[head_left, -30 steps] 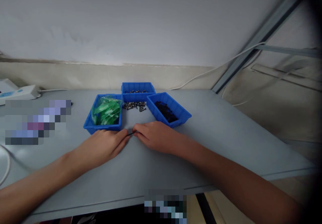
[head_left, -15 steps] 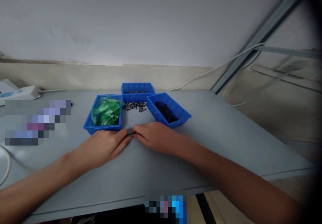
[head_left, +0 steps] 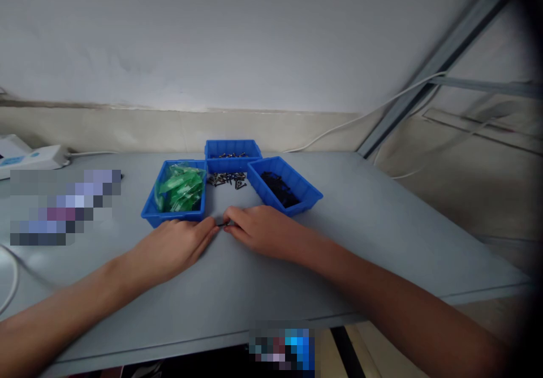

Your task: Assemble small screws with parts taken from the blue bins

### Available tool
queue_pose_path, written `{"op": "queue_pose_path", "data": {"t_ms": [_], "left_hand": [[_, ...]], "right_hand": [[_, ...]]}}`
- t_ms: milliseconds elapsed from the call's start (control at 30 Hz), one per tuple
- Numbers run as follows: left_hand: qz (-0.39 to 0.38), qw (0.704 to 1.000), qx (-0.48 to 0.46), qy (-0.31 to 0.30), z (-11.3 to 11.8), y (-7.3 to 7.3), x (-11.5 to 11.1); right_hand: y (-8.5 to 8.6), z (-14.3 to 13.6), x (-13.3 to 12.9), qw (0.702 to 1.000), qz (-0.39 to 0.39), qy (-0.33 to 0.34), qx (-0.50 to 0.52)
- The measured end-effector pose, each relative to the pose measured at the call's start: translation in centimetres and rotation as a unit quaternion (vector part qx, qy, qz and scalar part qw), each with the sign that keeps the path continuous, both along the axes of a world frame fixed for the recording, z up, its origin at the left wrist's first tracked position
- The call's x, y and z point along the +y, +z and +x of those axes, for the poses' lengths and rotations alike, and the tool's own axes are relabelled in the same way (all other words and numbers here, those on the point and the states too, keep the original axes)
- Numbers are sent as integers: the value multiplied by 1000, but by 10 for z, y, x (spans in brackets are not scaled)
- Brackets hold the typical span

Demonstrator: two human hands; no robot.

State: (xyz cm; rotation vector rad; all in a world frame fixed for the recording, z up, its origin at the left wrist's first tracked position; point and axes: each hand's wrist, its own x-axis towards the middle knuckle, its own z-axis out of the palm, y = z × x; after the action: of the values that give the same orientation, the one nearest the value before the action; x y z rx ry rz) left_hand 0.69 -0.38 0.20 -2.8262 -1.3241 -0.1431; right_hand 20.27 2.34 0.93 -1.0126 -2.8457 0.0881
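My left hand (head_left: 182, 245) is closed, thumb and fingers pinching one end of a small dark screw-like piece (head_left: 222, 224). Opposite it, my right hand (head_left: 261, 232) grips the other end between its fingertips. Only a short thin length of the piece shows in the gap; its exact kind is hidden by the fingers. Just beyond the left hand stands a blue tray (head_left: 169, 216) filled with green plastic packets (head_left: 181, 188). Behind the right hand, a second blue tray (head_left: 303, 177) holds black parts (head_left: 280, 188). Loose screws (head_left: 229, 180) lie on the table between them.
A third blue tray (head_left: 233, 145) with small metal parts stands against the wall. On the left are a white power strip (head_left: 42, 159), a blurred-out object (head_left: 70, 208) and a white cable (head_left: 14, 276). A metal frame post (head_left: 407, 106) rises at the right.
Both hands stay almost in place on the piece. My left hand has shifted very slightly; the trays and loose screws have not moved.
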Motion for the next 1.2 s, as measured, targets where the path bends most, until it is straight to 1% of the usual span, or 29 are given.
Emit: {"op": "queue_pose_path", "data": {"t_ms": [167,233,400,500,633,733,833,1033,1200], "left_hand": [[-36,999,-10,35,2,3,-2],[-38,998,-16,37,2,2,-2],[-19,999,-37,9,0,0,-2],[2,997,-75,-12,-2,0,-2],[35,990,-127,-46,-3,0,-1],[46,987,-139,-62,-3,0,0],[61,984,-147,-74,-2,2,-1],[111,972,-179,-103,-4,11,-8],[127,970,-177,-109,-7,14,-8]], "right_hand": [[-3,0,2,1000,2,24,6],[-3,0,2,1000,-3,29,7],[-2,0,1,999,-16,31,6],[-1,0,1,999,-26,34,16],[1,0,0,997,-60,40,30],[1,0,1,996,-69,48,36],[2,1,0,995,-66,44,66],[9,2,-6,983,-66,26,167],[11,2,-6,979,-86,15,183]]}}
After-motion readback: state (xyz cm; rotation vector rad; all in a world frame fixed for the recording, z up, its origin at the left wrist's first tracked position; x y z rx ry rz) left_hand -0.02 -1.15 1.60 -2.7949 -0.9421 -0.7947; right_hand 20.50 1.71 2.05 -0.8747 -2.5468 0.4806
